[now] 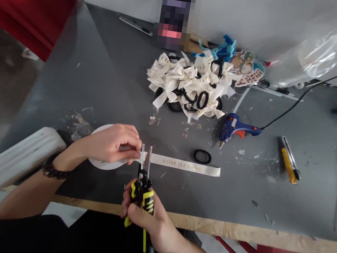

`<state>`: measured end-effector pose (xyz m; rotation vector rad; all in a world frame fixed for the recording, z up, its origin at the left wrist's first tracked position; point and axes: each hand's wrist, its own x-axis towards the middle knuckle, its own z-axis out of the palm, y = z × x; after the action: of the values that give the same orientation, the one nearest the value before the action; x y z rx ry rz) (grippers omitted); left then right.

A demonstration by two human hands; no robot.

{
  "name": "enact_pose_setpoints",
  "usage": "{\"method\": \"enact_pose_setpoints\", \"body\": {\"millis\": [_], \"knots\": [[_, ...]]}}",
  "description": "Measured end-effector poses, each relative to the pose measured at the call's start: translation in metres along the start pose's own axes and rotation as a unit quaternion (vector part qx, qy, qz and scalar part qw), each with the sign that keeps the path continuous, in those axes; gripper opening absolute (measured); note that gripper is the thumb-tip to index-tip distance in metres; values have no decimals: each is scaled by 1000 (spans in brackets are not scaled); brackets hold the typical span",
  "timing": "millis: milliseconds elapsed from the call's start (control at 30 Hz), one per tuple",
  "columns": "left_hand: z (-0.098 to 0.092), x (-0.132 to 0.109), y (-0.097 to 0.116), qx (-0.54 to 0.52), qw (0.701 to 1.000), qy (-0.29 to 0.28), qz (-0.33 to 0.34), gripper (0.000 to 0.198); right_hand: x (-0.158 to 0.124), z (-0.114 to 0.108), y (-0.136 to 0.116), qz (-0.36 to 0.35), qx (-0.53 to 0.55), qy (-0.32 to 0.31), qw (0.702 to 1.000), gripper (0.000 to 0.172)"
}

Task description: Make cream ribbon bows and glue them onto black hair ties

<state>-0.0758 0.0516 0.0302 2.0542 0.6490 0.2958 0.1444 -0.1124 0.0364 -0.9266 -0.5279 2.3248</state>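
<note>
My left hand [115, 144] pinches a white ribbon [188, 166] with gold lettering "LOVE IS ETERNAL"; its free end lies stretched to the right across the grey table. Under that hand sits a round white spool [102, 164], partly covered. My right hand [154, 221] grips yellow-and-black scissors [143, 186] by the handles. Their blades point away from me and stand apart, one on either side of the ribbon close to my left fingertips. Just above the ribbon lies a black hair tie [202, 156].
A pile of white ribbon bows [190, 83] on black hair ties lies at the back centre. Right of it are a blue glue gun [238, 127] with a cord and a yellow utility knife [290, 161]. A white box-like device [24, 155] stands left; another cutter [135, 26] lies farther back.
</note>
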Motion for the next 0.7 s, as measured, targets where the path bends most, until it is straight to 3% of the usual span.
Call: {"method": "enact_pose_setpoints", "body": {"millis": [267, 433, 567, 700], "knots": [[-1, -1, -2, -13, 1000, -10, 15, 30, -1, 1, 1, 27, -52, 37, 998, 37], [-1, -1, -1, -6, 1000, -19, 16, 32, 1, 4, 1, -5, -68, 32, 997, 49], [-1, 0, -2, -18, 999, -21, 23, 32, 2, 4, 4, 28, -44, 35, 998, 38], [-1, 0, -2, -11, 999, -25, 21, 32, 2, 4, 3, 4, -63, 27, 998, 47]]}}
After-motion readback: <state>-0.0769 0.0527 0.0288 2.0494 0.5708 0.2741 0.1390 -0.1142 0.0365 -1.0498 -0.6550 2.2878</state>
